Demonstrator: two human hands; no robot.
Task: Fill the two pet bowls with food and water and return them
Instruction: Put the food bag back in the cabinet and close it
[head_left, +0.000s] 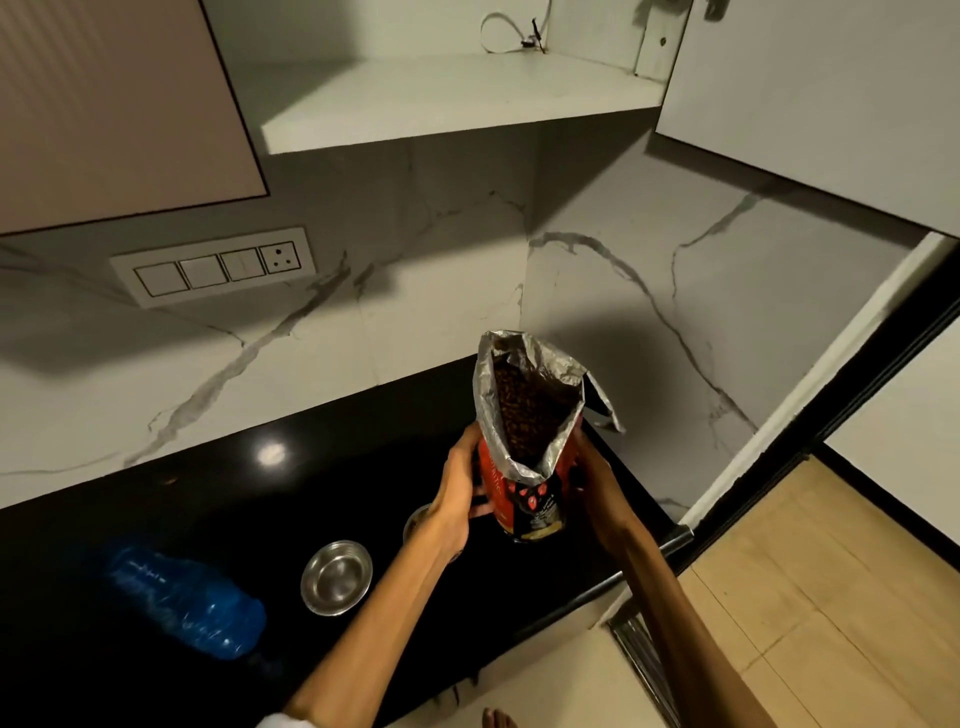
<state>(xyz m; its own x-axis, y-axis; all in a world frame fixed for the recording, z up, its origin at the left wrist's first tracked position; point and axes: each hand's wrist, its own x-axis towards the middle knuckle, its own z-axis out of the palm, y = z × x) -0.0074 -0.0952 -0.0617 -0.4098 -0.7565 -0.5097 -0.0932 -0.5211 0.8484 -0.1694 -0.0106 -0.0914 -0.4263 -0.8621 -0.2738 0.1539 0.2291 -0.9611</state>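
I hold a red and black pet food bag (530, 499) upright above the black counter (208, 519), its silver-lined top open and brown kibble showing inside. My left hand (457, 493) grips the bag's left side. My right hand (592, 483) grips its right side. A steel bowl (336, 576) stands on the counter, nothing in it. A second steel bowl (415, 522) lies mostly hidden behind my left wrist, with some dark bits showing inside. A blue plastic water bottle (182, 603) lies on its side at the left.
An open upper cabinet with a white shelf (457, 104) hangs above the corner. A switch panel (213, 267) is on the marble wall. The counter ends at the right beside a tan tiled floor (831, 597). My bare toes (498, 719) show at the bottom edge.
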